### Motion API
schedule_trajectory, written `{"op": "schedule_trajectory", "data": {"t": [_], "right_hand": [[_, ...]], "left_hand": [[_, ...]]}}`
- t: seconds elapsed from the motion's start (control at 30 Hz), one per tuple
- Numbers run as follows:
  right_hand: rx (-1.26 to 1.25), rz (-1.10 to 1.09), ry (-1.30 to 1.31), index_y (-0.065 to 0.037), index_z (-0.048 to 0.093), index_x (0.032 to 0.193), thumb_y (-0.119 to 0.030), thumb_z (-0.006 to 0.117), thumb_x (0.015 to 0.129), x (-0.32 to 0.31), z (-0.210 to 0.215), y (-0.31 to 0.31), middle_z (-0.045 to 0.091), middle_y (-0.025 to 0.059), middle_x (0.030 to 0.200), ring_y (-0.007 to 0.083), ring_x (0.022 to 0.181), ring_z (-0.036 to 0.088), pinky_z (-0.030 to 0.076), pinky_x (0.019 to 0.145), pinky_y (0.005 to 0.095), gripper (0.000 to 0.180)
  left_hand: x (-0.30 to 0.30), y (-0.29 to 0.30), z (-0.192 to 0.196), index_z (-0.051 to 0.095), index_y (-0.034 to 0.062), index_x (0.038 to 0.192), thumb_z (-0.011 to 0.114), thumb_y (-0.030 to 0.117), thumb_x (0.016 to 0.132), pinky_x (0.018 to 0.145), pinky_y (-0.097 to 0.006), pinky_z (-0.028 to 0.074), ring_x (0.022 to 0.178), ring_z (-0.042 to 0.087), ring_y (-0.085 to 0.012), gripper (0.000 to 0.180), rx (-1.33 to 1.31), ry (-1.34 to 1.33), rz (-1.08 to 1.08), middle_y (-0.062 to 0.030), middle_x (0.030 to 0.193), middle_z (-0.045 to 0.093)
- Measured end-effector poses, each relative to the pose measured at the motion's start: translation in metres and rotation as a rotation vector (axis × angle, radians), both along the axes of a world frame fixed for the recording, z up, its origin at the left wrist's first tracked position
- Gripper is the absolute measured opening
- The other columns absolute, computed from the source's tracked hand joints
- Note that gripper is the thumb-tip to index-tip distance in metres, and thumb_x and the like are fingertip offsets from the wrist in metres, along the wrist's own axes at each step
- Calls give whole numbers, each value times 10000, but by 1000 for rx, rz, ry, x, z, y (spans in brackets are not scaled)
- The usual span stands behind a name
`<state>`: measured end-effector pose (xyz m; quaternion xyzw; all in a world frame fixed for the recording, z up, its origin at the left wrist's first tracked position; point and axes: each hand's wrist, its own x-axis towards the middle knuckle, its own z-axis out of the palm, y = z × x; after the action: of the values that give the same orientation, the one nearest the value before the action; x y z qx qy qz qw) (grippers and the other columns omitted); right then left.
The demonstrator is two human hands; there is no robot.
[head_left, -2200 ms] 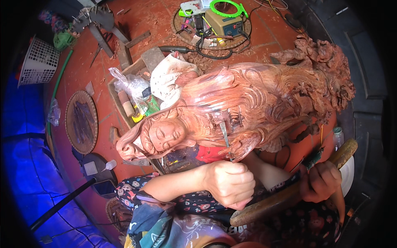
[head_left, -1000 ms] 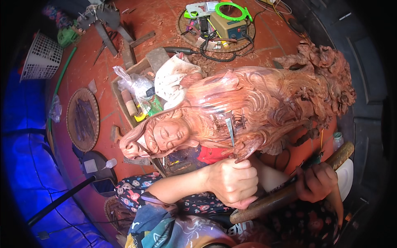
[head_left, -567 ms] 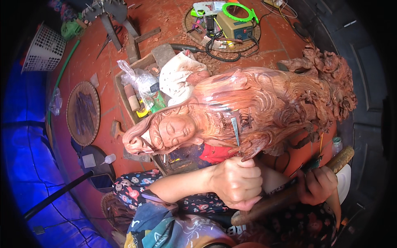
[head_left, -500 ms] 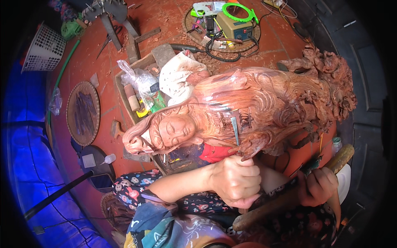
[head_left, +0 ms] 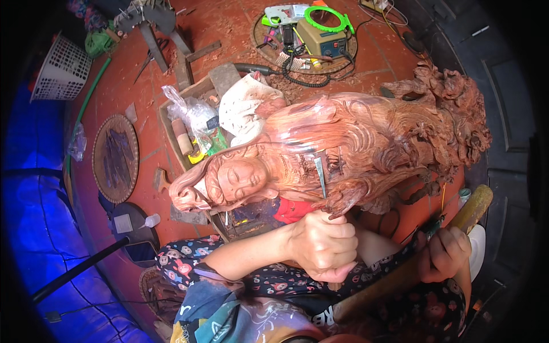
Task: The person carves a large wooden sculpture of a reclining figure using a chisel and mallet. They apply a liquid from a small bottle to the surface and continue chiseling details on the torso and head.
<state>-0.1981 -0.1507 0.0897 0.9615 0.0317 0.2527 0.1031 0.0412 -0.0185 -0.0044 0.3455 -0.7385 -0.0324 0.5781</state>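
Note:
A carved reddish wooden statue of a robed figure lies on its back across the view, its head to the left. My left hand is closed in a fist around a chisel. The blade points away from me over the statue's chest, and the handle's butt peeks out below the fist. My right hand grips a thick wooden club, slanted from the upper right toward my lap; its lower end lies in shadow near the chisel's butt. Knuckles hide most of the chisel handle.
Behind the statue's head stands a wooden box with a plastic bag and a white cloth. A power unit and a green ring sit on a round tray farther back. At left are a woven tray and a white basket.
The club has swung, its lower end moving up toward the chisel's butt, and my right hand has risen slightly. My left hand and the chisel have shifted slightly left.

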Motion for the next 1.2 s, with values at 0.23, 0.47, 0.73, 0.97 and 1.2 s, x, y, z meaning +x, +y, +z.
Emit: {"op": "schedule_trajectory", "data": {"t": [0.23,0.47,0.73,0.97,1.2], "right_hand": [[-36,128,75,-32,586,726,-32,701,512,3,9,-8,568,100,697,232,581,540,426,469,302,243],[84,-72,-49,-61,529,708,34,695,519,9,6,5,553,99,690,219,554,523,405,445,301,269],[-99,90,22,-42,524,659,25,659,456,15,9,-7,539,106,674,220,527,508,380,416,302,253],[138,-106,-58,-27,554,680,15,693,479,8,3,9,548,117,648,239,517,516,409,437,330,249],[37,0,45,-32,569,716,21,718,503,8,5,3,549,114,659,238,548,536,425,444,326,265]], "left_hand": [[2,0,5,484,143,560,632,198,649,534,-298,392,598,508,-156,180,30,13,-9,1,609,461],[10,1,14,487,147,560,630,218,639,538,-299,387,611,521,-155,178,64,11,-64,5,608,465],[10,1,8,491,146,562,627,210,647,535,-299,401,628,529,-154,173,47,-3,-34,7,613,472],[16,2,11,498,138,567,626,197,665,521,-309,397,620,527,-158,172,93,-6,-93,0,613,472],[13,22,10,589,92,621,591,187,746,576,-283,440,655,557,-175,157,-177,-59,81,-34,692,575]]}}
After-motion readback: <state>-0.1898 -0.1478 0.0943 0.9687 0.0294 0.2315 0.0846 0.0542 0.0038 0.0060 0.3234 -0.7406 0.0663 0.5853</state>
